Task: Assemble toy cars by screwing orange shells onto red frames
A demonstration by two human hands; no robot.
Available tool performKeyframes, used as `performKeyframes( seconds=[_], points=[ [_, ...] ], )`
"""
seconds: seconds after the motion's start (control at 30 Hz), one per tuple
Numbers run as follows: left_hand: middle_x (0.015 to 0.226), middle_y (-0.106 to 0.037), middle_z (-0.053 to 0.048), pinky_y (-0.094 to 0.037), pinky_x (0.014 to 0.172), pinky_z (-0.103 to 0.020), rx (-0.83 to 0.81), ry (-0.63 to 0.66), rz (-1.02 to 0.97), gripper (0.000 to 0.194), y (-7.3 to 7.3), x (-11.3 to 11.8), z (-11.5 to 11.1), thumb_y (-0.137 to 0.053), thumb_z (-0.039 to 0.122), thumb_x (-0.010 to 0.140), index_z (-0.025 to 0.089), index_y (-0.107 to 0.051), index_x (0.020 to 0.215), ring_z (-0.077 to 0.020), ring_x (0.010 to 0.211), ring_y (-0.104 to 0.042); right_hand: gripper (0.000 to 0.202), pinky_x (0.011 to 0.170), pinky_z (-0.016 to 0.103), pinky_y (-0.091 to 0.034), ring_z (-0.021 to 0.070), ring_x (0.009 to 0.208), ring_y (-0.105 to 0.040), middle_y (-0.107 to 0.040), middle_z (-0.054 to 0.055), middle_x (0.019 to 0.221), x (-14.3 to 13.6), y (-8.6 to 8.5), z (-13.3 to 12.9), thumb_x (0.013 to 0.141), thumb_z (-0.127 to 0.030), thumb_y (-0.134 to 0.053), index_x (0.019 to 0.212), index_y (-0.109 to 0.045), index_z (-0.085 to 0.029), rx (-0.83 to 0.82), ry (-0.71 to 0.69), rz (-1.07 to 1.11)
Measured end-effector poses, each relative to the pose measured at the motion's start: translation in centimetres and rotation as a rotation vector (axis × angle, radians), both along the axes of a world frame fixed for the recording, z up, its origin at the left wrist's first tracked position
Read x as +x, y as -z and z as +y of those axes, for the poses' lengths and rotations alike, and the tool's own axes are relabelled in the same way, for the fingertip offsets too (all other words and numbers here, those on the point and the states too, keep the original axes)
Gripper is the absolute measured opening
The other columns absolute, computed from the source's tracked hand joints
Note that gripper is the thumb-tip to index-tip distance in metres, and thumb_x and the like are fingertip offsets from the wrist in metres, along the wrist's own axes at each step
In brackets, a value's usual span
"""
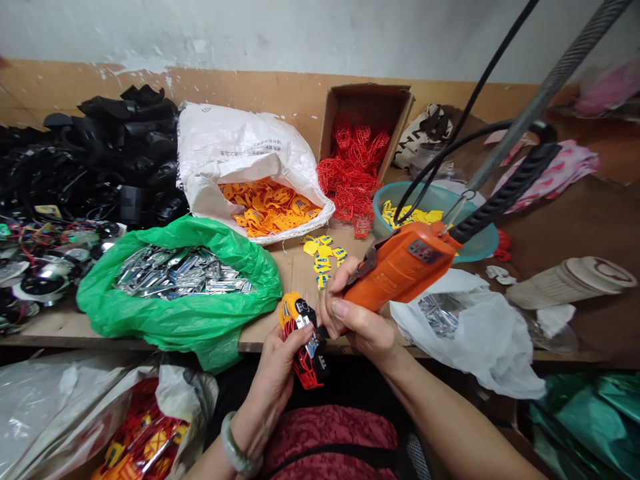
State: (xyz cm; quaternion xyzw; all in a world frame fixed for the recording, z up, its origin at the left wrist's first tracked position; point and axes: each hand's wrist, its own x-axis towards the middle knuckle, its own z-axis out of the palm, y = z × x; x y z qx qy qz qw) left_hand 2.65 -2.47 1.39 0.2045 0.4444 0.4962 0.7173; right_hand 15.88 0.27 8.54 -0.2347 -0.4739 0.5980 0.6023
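My left hand (285,353) is closed around a small plastic assembly (306,347) of black, orange and red parts with a silver strip on it, held over the bench's front edge. In my right hand (357,320) is an orange electric screwdriver (400,267), hung from a coiled cable and tilted down to the left. Its lower end is close to the assembly; my fingers hide whether the tip touches it. Just beyond my hands, several yellow plastic pieces (325,257) with blue marks lie on the bench.
A green bag (260,267) of silver strips and a white sack (240,137) of orange pieces stand left. Behind are a cardboard box (407,107) with red frames (355,160) and a teal basin (485,243). At right are a white bag (500,333) and a cup (565,283). Black parts (125,147) heap far left.
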Motion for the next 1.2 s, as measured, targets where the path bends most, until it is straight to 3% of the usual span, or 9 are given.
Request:
performKeyframes(
  seconds=[0.2,0.33,0.53,0.63,0.77,0.83,0.97,1.1,1.2],
  points=[
    [0.075,-0.076,-0.005,-0.049,0.068,-0.028,-0.003,0.042,0.002,0.044,0.1,-0.1,0.2,-0.093,0.036,0.059,0.012,-0.075,0.091,-0.0201,0.068,-0.067,0.030,0.048,0.027,-0.041,0.0116,0.042,-0.045,-0.048,-0.010,0.054,0.0,0.7,-0.1,0.080,-0.043,-0.075,0.093,-0.054,-0.025,-0.051,0.020,-0.044],
    [0.068,-0.071,-0.002,-0.047,0.060,-0.026,-0.041,0.066,0.042,0.043,0.5,-0.6,0.4,-0.091,0.040,0.063,0.013,-0.074,0.091,-0.0169,0.059,-0.063,0.030,0.050,0.028,-0.044,0.0113,0.040,-0.045,-0.048,-0.010,0.051,0.7,0.6,1.3,0.079,-0.043,-0.073,0.094,-0.057,-0.022,-0.043,0.055,0.031],
    [0.066,-0.068,0.001,-0.049,0.057,-0.024,-0.028,-0.017,0.064,0.043,0.7,-1.3,0.3,-0.091,0.040,0.063,0.016,-0.069,0.092,-0.0142,0.054,-0.062,0.031,0.055,0.028,-0.049,0.0126,0.048,-0.056,-0.059,-0.007,0.061,4.0,-0.1,5.1,0.078,-0.036,-0.075,0.099,-0.060,-0.019,0.020,0.460,-0.241],
    [0.071,-0.070,0.001,-0.052,0.058,-0.024,-0.019,-0.064,0.042,0.048,0.3,-1.7,0.2,-0.093,0.037,0.059,0.017,-0.070,0.095,-0.0145,0.058,-0.064,0.036,0.072,0.031,-0.054,0.0177,0.078,-0.066,-0.069,0.001,0.089,5.5,0.6,5.9,0.075,-0.031,-0.078,0.105,-0.062,-0.020,0.064,0.706,-0.450],
    [0.069,-0.071,-0.001,-0.054,0.053,-0.026,-0.061,-0.041,-0.010,0.045,-0.1,-2.4,-0.2,-0.092,0.040,0.062,0.017,-0.070,0.094,-0.0162,0.056,-0.065,0.047,0.097,0.037,-0.048,0.0223,0.116,-0.059,-0.061,0.010,0.127,6.3,2.7,5.1,0.082,-0.022,-0.069,0.127,-0.055,-0.023,0.229,1.052,-0.489],
    [0.071,-0.073,-0.002,-0.056,0.055,-0.027,-0.101,-0.039,-0.077,0.045,-0.2,-2.6,-0.3,-0.090,0.041,0.066,0.018,-0.071,0.099,-0.0178,0.059,-0.068,0.033,0.093,0.036,-0.050,0.0213,0.106,-0.062,-0.065,0.008,0.116,6.0,3.8,5.0,0.088,-0.020,-0.061,0.121,-0.061,-0.022,0.292,0.951,-0.655],
    [0.084,-0.078,-0.003,-0.061,0.069,-0.031,-0.161,-0.118,-0.283,0.037,-0.3,-2.6,-0.4,-0.086,0.037,0.072,0.020,-0.075,0.103,-0.0205,0.070,-0.073,0.023,0.088,0.033,-0.052,0.0212,0.096,-0.066,-0.070,0.009,0.106,5.0,5.2,7.8,0.093,-0.019,-0.053,0.111,-0.068,-0.018,0.238,0.481,-1.250],
    [0.081,-0.079,-0.006,-0.062,0.069,-0.032,-0.219,-0.087,-0.362,0.029,-0.4,-2.4,-0.4,-0.086,0.036,0.071,0.016,-0.079,0.092,-0.0215,0.068,-0.073,0.025,0.105,0.041,-0.044,0.0285,0.116,-0.061,-0.070,0.018,0.116,4.0,6.2,12.8,0.090,-0.018,-0.062,0.113,-0.069,-0.012,0.149,0.410,-1.463],
    [0.084,-0.080,-0.007,-0.061,0.070,-0.029,-0.198,-0.059,-0.355,0.031,-0.8,-2.4,-0.4,-0.088,0.035,0.070,0.016,-0.080,0.093,-0.0202,0.071,-0.073,0.025,0.104,0.046,-0.047,0.0301,0.117,-0.061,-0.068,0.018,0.119,3.5,7.0,15.3,0.091,-0.026,-0.068,0.111,-0.069,-0.011,0.074,0.370,-1.569]
  ],
)
